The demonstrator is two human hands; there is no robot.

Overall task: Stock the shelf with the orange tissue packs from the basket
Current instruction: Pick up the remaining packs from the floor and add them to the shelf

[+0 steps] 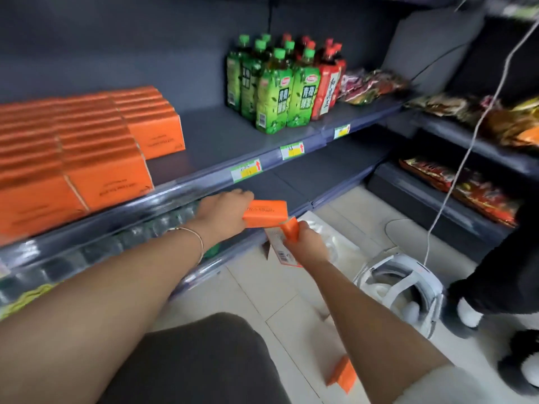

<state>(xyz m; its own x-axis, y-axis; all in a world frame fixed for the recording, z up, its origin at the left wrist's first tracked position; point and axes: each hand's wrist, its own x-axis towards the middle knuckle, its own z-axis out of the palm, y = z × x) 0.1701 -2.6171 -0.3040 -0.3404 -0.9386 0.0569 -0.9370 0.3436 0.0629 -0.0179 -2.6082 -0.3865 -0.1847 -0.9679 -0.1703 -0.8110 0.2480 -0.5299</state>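
My left hand (226, 212) grips one orange tissue pack (267, 212) in front of the lower shelf edge. Right beside it, my right hand (307, 244) holds another orange tissue pack (287, 243) upright, its barcode end pointing down. The two packs almost touch. On the grey shelf (221, 141) above, rows of stocked orange packs (87, 147) fill the left side. One more orange pack (342, 374) lies low on the floor under my right forearm. No basket is visible.
Green and red drink bottles (280, 86) stand on the shelf to the right of a bare gap. Snack bags (373, 86) lie further right. A white headset (402, 290) and a white cable (455, 188) sit on the floor; someone's black shoes (472, 304) are at right.
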